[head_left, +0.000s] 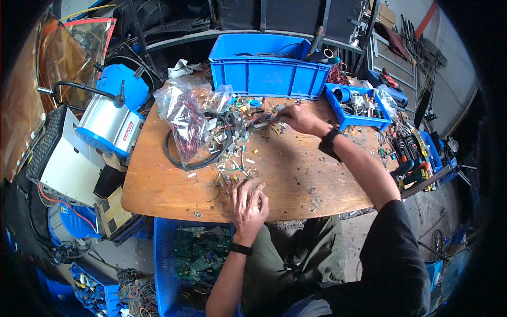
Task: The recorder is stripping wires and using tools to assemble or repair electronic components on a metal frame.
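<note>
My left hand (247, 205) rests on the wooden table (296, 185) near its front edge, fingers stretched over the tabletop and holding nothing I can see. Farther off, my right hand (302, 119) reaches into a pile of small electronic scraps (232, 136), its fingers pressed together at the pile's right side. What lies between those fingertips is too small to make out. Several wire bits and connectors are scattered between the two hands. A black cable loop (170, 150) curls around the pile's left part, beside a clear plastic bag (185, 119) of dark red wire.
A large blue crate (269, 79) stands at the table's back. Right of it is a small blue tray (364, 120) with metal parts. Below the front edge, a blue bin (162, 264) holds green circuit boards. A blue-and-silver machine (112, 113) stands left; hand tools (414, 158) lie right.
</note>
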### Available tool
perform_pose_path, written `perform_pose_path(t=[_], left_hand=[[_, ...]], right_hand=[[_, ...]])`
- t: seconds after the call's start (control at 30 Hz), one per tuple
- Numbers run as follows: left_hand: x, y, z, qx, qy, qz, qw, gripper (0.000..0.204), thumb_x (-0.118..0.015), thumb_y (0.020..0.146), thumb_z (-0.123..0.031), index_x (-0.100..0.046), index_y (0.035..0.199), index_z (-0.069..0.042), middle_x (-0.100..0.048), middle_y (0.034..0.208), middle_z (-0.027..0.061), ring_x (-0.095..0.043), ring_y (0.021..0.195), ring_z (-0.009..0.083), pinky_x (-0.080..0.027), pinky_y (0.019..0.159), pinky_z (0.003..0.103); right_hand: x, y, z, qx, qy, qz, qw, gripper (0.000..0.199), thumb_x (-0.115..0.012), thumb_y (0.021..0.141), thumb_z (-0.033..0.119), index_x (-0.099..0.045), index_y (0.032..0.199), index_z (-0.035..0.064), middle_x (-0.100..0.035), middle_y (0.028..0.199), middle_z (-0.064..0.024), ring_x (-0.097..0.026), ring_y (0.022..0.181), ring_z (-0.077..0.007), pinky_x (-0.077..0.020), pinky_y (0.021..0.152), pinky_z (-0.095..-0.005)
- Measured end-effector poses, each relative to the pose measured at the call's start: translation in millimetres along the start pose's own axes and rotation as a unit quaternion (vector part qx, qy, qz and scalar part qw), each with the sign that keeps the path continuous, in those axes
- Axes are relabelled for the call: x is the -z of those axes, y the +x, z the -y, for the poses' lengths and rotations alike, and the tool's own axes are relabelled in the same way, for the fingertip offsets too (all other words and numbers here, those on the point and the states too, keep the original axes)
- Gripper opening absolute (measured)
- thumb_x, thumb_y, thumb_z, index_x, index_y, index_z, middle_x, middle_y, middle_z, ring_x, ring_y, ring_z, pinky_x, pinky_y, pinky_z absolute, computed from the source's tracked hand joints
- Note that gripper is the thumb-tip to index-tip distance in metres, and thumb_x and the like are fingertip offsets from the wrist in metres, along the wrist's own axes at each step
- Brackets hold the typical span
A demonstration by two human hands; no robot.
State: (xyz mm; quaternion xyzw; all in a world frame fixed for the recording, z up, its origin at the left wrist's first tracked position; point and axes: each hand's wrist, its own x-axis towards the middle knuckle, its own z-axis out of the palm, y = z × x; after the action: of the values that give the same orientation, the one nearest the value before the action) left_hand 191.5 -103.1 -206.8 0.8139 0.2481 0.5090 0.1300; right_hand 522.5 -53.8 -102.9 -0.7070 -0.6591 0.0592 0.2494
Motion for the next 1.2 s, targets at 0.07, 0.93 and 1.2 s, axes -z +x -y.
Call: perform_pose_path(t=[0.07,0.93,1.2], left_hand=[[0.3,3.5,-2.8,0.007,-0.008,0.006,1.000,0.025,-0.070,0.087,-0.001,-0.071,0.110,-0.008,-0.067,0.124,0.0102,-0.064,0.120,0.0350,-0.044,0.115,0.059],[0.1,-15.4,10.6,0.141,-0.113,-0.095,0.979,0.024,-0.055,0.100,0.001,-0.048,0.123,-0.001,-0.054,0.125,0.0222,-0.054,0.119,0.0386,-0.041,0.108,0.052],[2.5,-14.9,14.7,0.137,-0.118,-0.096,0.979,0.023,-0.056,0.098,0.003,-0.049,0.119,-0.003,-0.055,0.122,0.0186,-0.055,0.116,0.0345,-0.042,0.108,0.050]], right_hand=[[12.2,-28.0,-18.9,0.078,-0.078,-0.023,0.994,0.025,-0.064,0.103,0.023,-0.079,0.116,0.0078,-0.077,0.110,-0.0208,-0.073,0.100,-0.0404,-0.0572,0.090,-0.0472],[-44.8,-5.0,13.8,0.112,-0.112,-0.052,0.986,0.035,-0.060,0.094,0.003,-0.073,0.126,0.0087,-0.071,0.125,-0.0213,-0.064,0.120,-0.0419,-0.0513,0.108,-0.0501],[7.5,-77.0,41.2,0.080,-0.072,0.065,0.992,0.022,-0.065,0.098,0.012,-0.076,0.115,0.0024,-0.073,0.116,-0.0205,-0.066,0.113,-0.0409,-0.0538,0.098,-0.0501]])
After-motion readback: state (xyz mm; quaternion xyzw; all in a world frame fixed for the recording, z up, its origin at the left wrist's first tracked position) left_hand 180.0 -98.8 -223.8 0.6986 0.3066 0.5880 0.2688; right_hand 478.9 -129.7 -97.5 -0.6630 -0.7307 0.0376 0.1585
